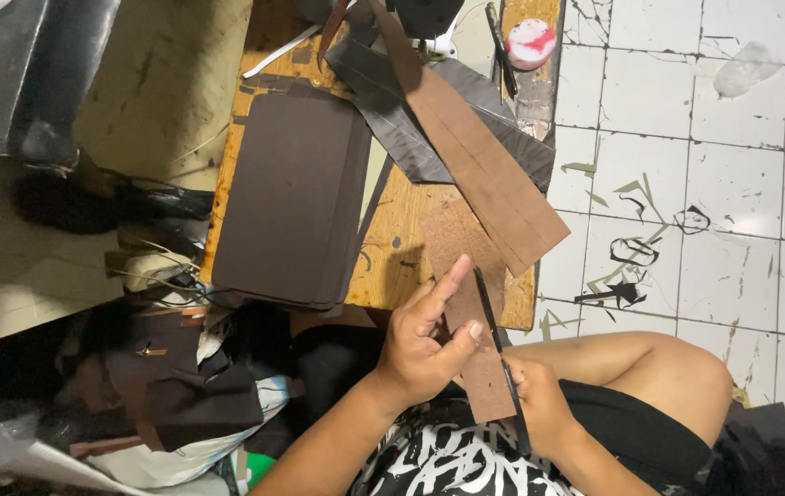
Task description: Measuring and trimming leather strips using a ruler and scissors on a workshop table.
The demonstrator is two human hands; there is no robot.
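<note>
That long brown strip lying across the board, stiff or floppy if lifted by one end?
The long brown strip would probably sag when lifted: it looks thin and sheet-like, lying flat over the grey piece. It is likely light for its size, and unlikely to roll. Its matte face suggests decent grip, though the picture cannot settle that.

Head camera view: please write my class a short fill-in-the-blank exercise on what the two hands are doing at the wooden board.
1. The right hand grips a pair of black ____.
2. The left hand steadies a narrow strip of ____ leather-like sheet.
3. A stack of dark brown rectangular sheets lies on the ____ board.
4. The round red-and-white lid sits at the board's far ____ corner.

Missing words: scissors; brown; wooden; right
</note>
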